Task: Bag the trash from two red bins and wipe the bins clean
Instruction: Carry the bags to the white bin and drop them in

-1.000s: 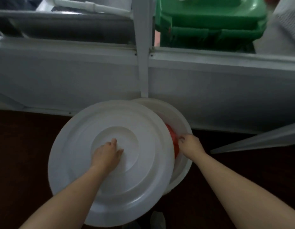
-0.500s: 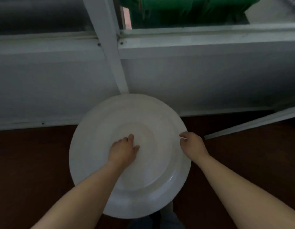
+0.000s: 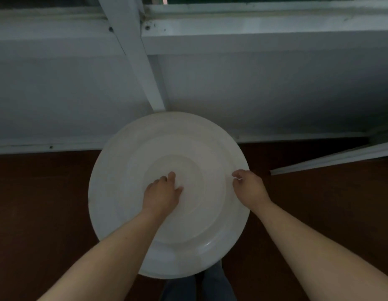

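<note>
Far left of the frame, dark brown floor (image 3: 36, 203) under a pale wall (image 3: 58, 94); a slanted white post (image 3: 140, 61) runs down from the top to the far edge of the big round white lid (image 3: 123, 181) at centre frame. The left hand (image 3: 161, 196) is planted on the lid's middle, fingers (image 3: 171, 174) bent and bunched, thumb out to the right; whether they hook a grip there or only press, I cannot tell. Over to the right rim; the right hand (image 3: 249, 190) has thumb and forefinger nipped together on the lid's edge, the rest curled. Further right, a loose white strip (image 3: 330, 157) lies across the floor. The red bin itself? No red in sight; I judge it sits hidden under that lid. And there's the danger; the lid is far wider than anything beneath, so both hands are working blind; let it sit off-centre and it could tip or slide off; a thin pinch at the rim could slip if the lid rocks; those right fingers could get nipped if the left presses down hard. The strip at right is close enough to snag the lid if it swings that way.
</note>
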The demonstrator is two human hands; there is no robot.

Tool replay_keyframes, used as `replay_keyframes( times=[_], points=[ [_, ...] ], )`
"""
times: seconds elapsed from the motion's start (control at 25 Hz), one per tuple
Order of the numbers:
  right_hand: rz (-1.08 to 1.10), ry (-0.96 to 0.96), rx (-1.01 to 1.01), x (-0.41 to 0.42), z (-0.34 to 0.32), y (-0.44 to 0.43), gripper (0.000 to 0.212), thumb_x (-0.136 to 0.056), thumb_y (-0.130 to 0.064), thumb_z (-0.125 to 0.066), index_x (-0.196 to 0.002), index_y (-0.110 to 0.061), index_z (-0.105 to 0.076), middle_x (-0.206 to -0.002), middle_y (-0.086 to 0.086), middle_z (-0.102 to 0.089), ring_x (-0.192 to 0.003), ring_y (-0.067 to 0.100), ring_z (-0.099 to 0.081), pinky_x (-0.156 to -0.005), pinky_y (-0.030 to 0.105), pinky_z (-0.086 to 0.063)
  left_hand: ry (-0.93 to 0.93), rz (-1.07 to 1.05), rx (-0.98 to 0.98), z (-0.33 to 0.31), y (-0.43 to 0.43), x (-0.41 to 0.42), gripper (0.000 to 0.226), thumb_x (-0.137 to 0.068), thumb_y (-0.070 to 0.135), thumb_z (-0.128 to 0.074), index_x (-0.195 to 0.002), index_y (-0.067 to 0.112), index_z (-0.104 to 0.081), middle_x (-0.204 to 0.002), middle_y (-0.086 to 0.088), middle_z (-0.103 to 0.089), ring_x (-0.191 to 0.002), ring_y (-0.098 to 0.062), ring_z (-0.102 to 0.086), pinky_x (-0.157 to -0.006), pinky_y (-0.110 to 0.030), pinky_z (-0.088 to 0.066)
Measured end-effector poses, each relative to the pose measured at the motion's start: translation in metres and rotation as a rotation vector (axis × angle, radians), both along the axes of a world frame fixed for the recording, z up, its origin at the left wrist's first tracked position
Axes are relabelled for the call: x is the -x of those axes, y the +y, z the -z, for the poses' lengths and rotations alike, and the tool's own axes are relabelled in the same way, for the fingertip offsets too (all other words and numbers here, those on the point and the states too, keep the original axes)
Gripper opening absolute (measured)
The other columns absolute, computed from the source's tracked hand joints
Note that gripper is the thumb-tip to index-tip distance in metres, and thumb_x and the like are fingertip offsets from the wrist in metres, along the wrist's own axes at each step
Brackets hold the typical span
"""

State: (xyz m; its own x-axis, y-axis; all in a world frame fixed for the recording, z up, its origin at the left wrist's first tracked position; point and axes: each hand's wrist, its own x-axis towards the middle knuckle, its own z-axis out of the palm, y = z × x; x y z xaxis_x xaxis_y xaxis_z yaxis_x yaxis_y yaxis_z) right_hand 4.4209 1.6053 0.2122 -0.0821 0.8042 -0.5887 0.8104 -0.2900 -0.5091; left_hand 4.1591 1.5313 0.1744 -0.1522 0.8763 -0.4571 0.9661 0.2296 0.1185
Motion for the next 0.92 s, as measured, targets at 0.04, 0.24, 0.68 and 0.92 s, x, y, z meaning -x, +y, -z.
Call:
replay_keyframes(
  times=[0.04, 0.24, 0.68, 0.92],
  points=[
    [-0.006, -0.006, 0.002, 0.000, 0.001, 0.000, 0.035, -0.101, -0.014, -0.049, -0.134, -0.013, -0.062, -0.137, 0.011, -0.059, -0.123, 0.025, -0.057, -0.097, 0.023, -0.040, -0.001, -0.006, 0.008, -0.001, 0.000, 0.000, 0.060, -0.100, 0.055, -0.040, -0.144, 0.015, -0.033, -0.117, -0.011, -0.062, -0.104, -0.032, -0.062, -0.083, -0.039, -0.048],
    [-0.042, -0.012, 0.026, 0.009, -0.004, -0.003, 0.034, -0.101, -0.016, -0.050, -0.131, -0.014, -0.063, -0.135, 0.009, -0.060, -0.117, 0.023, -0.060, -0.090, 0.020, -0.039, -0.001, -0.058, 0.049, -0.007, 0.000, -0.001, 0.059, -0.101, 0.052, -0.041, -0.147, 0.015, -0.030, -0.120, -0.013, -0.060, -0.107, -0.033, -0.060, -0.084, -0.039, -0.047],
    [-0.079, -0.003, 0.023, 0.032, -0.012, -0.006, 0.035, -0.101, -0.020, -0.049, -0.134, -0.017, -0.061, -0.134, 0.005, -0.061, -0.106, 0.014, -0.056, -0.085, 0.021, -0.038, -0.051, -0.145, 0.100, -0.027, -0.009, 0.008, 0.065, -0.096, 0.060, -0.046, -0.144, 0.019, -0.032, -0.127, -0.011, -0.058, -0.112, -0.033, -0.059, -0.085, -0.040, -0.046],
    [-0.168, -0.031, 0.029, 0.073, -0.108, -0.016, 0.038, -0.101, -0.020, -0.048, -0.136, -0.014, -0.059, -0.137, 0.009, -0.060, -0.123, 0.027, -0.056, -0.089, 0.024, -0.040, -0.067, -0.260, 0.133, -0.137, -0.044, 0.041, 0.056, -0.099, 0.057, -0.045, -0.142, 0.021, -0.040, -0.132, -0.009, -0.057, -0.115, -0.031, -0.057, -0.090, -0.041, -0.049]
  ],
)
